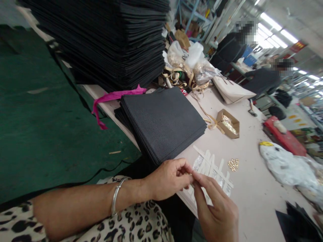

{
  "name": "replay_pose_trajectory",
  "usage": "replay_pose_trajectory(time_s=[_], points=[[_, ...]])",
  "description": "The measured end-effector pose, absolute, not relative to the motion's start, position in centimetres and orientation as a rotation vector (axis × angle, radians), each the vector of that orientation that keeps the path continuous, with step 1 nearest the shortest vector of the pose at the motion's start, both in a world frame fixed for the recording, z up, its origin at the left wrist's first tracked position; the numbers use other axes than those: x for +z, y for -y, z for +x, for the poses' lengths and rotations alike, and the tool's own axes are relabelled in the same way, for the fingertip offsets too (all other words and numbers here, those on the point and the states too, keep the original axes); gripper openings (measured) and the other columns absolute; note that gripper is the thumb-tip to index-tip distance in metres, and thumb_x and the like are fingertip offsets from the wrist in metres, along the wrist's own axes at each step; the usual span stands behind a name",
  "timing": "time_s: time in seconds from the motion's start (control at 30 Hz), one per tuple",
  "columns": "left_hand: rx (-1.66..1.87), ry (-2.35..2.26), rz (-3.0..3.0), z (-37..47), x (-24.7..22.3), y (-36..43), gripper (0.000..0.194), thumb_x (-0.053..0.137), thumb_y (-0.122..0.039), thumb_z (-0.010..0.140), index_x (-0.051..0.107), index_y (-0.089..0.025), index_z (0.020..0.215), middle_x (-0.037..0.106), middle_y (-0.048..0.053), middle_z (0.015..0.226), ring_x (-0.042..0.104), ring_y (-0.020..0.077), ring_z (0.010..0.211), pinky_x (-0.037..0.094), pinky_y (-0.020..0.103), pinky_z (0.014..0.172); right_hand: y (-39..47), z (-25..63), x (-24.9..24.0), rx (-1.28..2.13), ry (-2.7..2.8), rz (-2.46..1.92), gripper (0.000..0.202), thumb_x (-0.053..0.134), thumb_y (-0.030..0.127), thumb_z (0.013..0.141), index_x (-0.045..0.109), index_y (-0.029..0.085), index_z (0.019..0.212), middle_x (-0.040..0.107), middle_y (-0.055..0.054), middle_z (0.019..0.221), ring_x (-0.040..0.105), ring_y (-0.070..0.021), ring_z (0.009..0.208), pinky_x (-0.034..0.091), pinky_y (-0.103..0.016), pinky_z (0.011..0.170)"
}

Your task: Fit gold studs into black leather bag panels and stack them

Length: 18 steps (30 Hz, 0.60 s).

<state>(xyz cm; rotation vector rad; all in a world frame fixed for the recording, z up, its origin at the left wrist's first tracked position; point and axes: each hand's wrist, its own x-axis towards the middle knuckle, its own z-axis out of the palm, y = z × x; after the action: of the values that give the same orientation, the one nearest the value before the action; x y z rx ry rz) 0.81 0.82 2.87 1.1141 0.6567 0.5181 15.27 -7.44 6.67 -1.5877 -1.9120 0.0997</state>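
My left hand (168, 179), with a silver bangle on the wrist, is closed with its fingers curled. A bit of gold colour shows between them, like the small gold pieces (233, 164) heaped on the table to the right. My right hand (218, 205) is pinched, its fingertips meeting those of the left; what lies between them is hidden. Under both hands, at the table edge, lie white strips (212, 164) set across each other over clear plastic. Just beyond my left hand is a stack of black leather-like sheets (166, 121).
A tall pile of black sheets (106, 40) stands at the back left, with a pink ribbon (118, 95) beside it. A small cardboard box (233, 129) holds shiny packed items. Plastic bags (194, 57), a cream bag (232, 89) and a red object (285, 136) line the far side. Two people sit beyond.
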Motion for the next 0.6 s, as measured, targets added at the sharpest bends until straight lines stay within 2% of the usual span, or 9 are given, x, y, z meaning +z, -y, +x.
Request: replay_pose_trajectory(time_s=[0.1, 0.3, 0.6], points=[[0.48, -0.632, 0.968, 1.4, 2.8, -0.8, 0.018, 0.065, -0.026, 0.077, 0.059, -0.016, 0.09, 0.062, -0.002, 0.072, 0.06, 0.0117, 0.065, 0.048, 0.023, 0.059, 8.1, 15.6, 6.6, 0.08, 1.932, -1.584, 0.023, 0.058, 0.011, 0.093, 0.069, 0.019, 0.112, 0.075, -0.004, 0.097, 0.073, -0.012, 0.087, 0.059, -0.02, 0.079], [0.444, -0.642, 0.819, 2.0, 3.3, -0.7, 0.027, 0.069, -0.019, 0.064, 0.057, -0.015, 0.087, 0.066, -0.001, 0.073, 0.061, 0.0099, 0.063, 0.052, 0.025, 0.064, 9.0, 16.0, 6.0, -0.005, 1.859, -1.662, 0.025, 0.058, 0.015, 0.093, 0.067, 0.018, 0.116, 0.077, -0.004, 0.102, 0.075, -0.0141, 0.09, 0.06, -0.022, 0.081], [0.478, -0.619, 0.855, 2.6, 2.6, -0.4, 0.03, 0.063, -0.019, 0.061, 0.057, -0.016, 0.09, 0.062, -0.003, 0.069, 0.058, 0.0109, 0.062, 0.05, 0.025, 0.06, 8.4, 15.7, 6.5, -0.059, 1.993, -1.567, 0.028, 0.055, 0.007, 0.092, 0.067, 0.012, 0.117, 0.076, -0.008, 0.099, 0.073, -0.0129, 0.089, 0.058, -0.02, 0.082]])
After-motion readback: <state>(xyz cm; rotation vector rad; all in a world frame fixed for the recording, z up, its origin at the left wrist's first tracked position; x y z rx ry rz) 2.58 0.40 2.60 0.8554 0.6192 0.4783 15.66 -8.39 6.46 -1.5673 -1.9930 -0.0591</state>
